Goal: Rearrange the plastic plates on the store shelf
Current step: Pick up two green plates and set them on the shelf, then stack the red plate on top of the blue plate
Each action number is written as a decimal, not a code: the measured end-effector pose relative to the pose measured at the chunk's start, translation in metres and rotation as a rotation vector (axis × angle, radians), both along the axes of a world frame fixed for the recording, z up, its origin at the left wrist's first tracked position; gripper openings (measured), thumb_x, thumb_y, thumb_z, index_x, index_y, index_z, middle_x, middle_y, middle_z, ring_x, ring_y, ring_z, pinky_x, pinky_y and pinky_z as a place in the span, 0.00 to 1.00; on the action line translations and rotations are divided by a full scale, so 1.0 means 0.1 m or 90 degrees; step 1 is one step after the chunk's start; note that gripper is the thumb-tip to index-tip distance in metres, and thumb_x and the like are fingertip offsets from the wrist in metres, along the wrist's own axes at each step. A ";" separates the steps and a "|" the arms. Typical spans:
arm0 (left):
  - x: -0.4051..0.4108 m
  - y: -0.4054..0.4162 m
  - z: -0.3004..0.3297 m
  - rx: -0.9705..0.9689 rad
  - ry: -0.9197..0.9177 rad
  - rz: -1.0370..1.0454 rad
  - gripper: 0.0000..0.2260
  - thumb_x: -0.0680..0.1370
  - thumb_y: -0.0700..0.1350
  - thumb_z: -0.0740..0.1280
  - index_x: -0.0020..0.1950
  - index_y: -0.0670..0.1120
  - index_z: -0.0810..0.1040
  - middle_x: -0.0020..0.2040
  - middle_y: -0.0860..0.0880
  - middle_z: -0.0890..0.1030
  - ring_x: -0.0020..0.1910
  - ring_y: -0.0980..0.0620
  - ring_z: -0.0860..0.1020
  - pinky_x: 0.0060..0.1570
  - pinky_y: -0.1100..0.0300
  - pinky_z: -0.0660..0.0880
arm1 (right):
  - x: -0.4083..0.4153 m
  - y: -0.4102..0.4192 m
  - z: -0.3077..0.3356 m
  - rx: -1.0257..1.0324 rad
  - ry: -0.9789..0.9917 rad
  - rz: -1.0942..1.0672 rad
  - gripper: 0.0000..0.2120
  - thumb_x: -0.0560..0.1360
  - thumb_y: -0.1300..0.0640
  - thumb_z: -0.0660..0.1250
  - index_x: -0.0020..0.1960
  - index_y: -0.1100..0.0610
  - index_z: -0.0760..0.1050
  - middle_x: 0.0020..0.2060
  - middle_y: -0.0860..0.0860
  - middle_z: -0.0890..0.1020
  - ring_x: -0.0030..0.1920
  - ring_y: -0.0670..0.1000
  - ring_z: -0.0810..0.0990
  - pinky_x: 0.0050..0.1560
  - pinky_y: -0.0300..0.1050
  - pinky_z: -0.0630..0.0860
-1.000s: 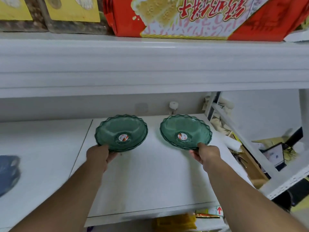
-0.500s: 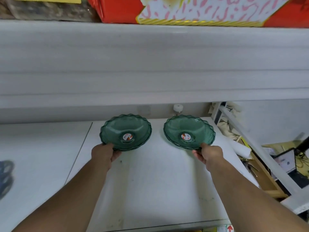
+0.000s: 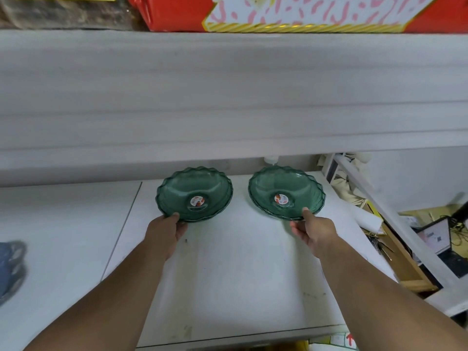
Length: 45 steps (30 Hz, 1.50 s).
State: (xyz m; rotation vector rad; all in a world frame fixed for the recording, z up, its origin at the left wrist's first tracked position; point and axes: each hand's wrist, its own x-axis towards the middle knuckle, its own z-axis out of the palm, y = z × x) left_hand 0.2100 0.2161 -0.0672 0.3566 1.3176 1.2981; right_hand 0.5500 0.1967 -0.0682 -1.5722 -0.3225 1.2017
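Nearest the camera, two bare forearms are reaching forward over the white shelf (image 3: 228, 287), one toward each of two green plastic plates. The left hand (image 3: 164, 230) is pinching the near rim of the left plate (image 3: 194, 193), thumb lying on top of the scalloped edge and fingers curled beneath it. The right hand (image 3: 316, 231) is gripping the near rim of the right plate (image 3: 286, 192) in the same way, thumb tip pressing onto the edge; the fingers underneath are mostly hidden. Each plate is lying straight ahead of its own hand, so neither hand is nearer to the other's plate, and any push or pull is likely to run along the line of the forearm, toward or away from the back of the shelf. The plates are sitting side by side, apart from each other, a round sticker in each centre; each may be a small stack, though that is hard to tell. Beyond them, a small white knob (image 3: 271, 159) is showing at the back wall, and the upper shelf's edge (image 3: 228, 97) is carrying a red box (image 3: 177, 11). Compared with a second ago, the plates are sitting deeper on the shelf, close to the back wall, with both hands keeping their grip
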 end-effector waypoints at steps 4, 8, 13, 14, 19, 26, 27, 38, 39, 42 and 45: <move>0.02 -0.16 0.02 -0.032 0.049 -0.031 0.03 0.80 0.35 0.63 0.53 0.36 0.74 0.54 0.39 0.77 0.46 0.51 0.77 0.66 0.52 0.72 | -0.15 -0.22 0.03 -0.008 -0.030 0.006 0.13 0.80 0.53 0.65 0.42 0.61 0.74 0.40 0.56 0.81 0.38 0.52 0.83 0.58 0.55 0.81; -0.05 -0.36 0.10 -0.059 0.279 -0.124 0.23 0.80 0.40 0.64 0.75 0.40 0.65 0.73 0.44 0.69 0.63 0.48 0.75 0.68 0.54 0.69 | -0.47 -0.50 0.11 -0.023 -0.216 0.063 0.14 0.79 0.51 0.64 0.40 0.60 0.76 0.39 0.56 0.84 0.43 0.58 0.82 0.51 0.53 0.80; -0.19 -0.80 0.29 -0.026 0.782 -0.359 0.28 0.80 0.53 0.62 0.79 0.48 0.59 0.79 0.47 0.61 0.75 0.45 0.63 0.72 0.52 0.61 | -0.96 -0.74 0.39 0.043 -0.539 0.409 0.17 0.79 0.47 0.62 0.63 0.55 0.76 0.54 0.53 0.82 0.58 0.58 0.79 0.54 0.46 0.73; -0.21 -0.90 0.34 -0.035 0.868 -0.399 0.29 0.80 0.55 0.60 0.79 0.50 0.58 0.80 0.48 0.59 0.77 0.45 0.61 0.73 0.50 0.60 | -1.03 -0.76 0.43 0.058 -0.635 0.506 0.24 0.79 0.45 0.61 0.71 0.56 0.71 0.63 0.54 0.79 0.66 0.57 0.75 0.62 0.47 0.71; -0.28 -1.44 0.54 -0.095 1.068 -0.439 0.30 0.80 0.58 0.56 0.80 0.51 0.54 0.81 0.47 0.55 0.78 0.45 0.57 0.75 0.48 0.57 | -1.44 -0.96 0.63 0.163 -0.974 0.810 0.34 0.81 0.38 0.51 0.80 0.54 0.54 0.81 0.54 0.56 0.80 0.57 0.50 0.78 0.59 0.50; -0.31 -2.43 0.70 -0.213 1.073 -0.380 0.28 0.79 0.58 0.58 0.76 0.48 0.63 0.74 0.44 0.68 0.71 0.43 0.67 0.68 0.48 0.67 | -1.72 -1.48 0.72 0.210 -1.014 0.995 0.35 0.81 0.37 0.47 0.82 0.54 0.48 0.82 0.53 0.50 0.81 0.56 0.46 0.78 0.58 0.46; -0.34 -2.55 0.71 -0.233 1.069 -0.370 0.28 0.79 0.58 0.58 0.76 0.48 0.64 0.74 0.44 0.68 0.71 0.43 0.67 0.68 0.48 0.67 | -1.75 -1.56 0.72 0.216 -1.004 1.007 0.35 0.81 0.37 0.47 0.82 0.54 0.47 0.82 0.53 0.50 0.81 0.56 0.47 0.79 0.58 0.47; -0.98 -3.53 0.80 -0.336 0.968 -0.224 0.29 0.74 0.58 0.59 0.74 0.49 0.66 0.72 0.46 0.71 0.69 0.42 0.70 0.65 0.47 0.70 | -2.54 -2.18 0.81 0.335 -0.960 1.094 0.35 0.81 0.38 0.50 0.81 0.54 0.49 0.81 0.54 0.52 0.80 0.56 0.49 0.79 0.55 0.50; -1.10 -3.59 0.80 -0.336 0.960 -0.210 0.28 0.74 0.58 0.59 0.73 0.49 0.67 0.71 0.45 0.72 0.69 0.41 0.70 0.65 0.47 0.70 | -2.66 -2.22 0.83 0.345 -0.959 1.099 0.34 0.81 0.38 0.50 0.81 0.54 0.49 0.81 0.54 0.53 0.80 0.56 0.50 0.78 0.56 0.51; -1.48 -3.76 0.80 -0.343 0.961 -0.183 0.28 0.76 0.56 0.60 0.76 0.50 0.65 0.74 0.46 0.69 0.70 0.41 0.69 0.66 0.49 0.69 | -3.05 -2.33 0.84 0.364 -0.972 1.112 0.35 0.81 0.38 0.50 0.81 0.54 0.49 0.81 0.54 0.53 0.80 0.56 0.50 0.78 0.56 0.51; -1.90 -3.87 0.79 -0.361 0.973 -0.173 0.28 0.78 0.56 0.59 0.77 0.51 0.62 0.76 0.46 0.66 0.72 0.41 0.67 0.67 0.50 0.68 | -3.49 -2.41 0.84 0.363 -0.973 1.120 0.35 0.81 0.38 0.51 0.81 0.54 0.49 0.81 0.53 0.53 0.80 0.56 0.50 0.78 0.55 0.51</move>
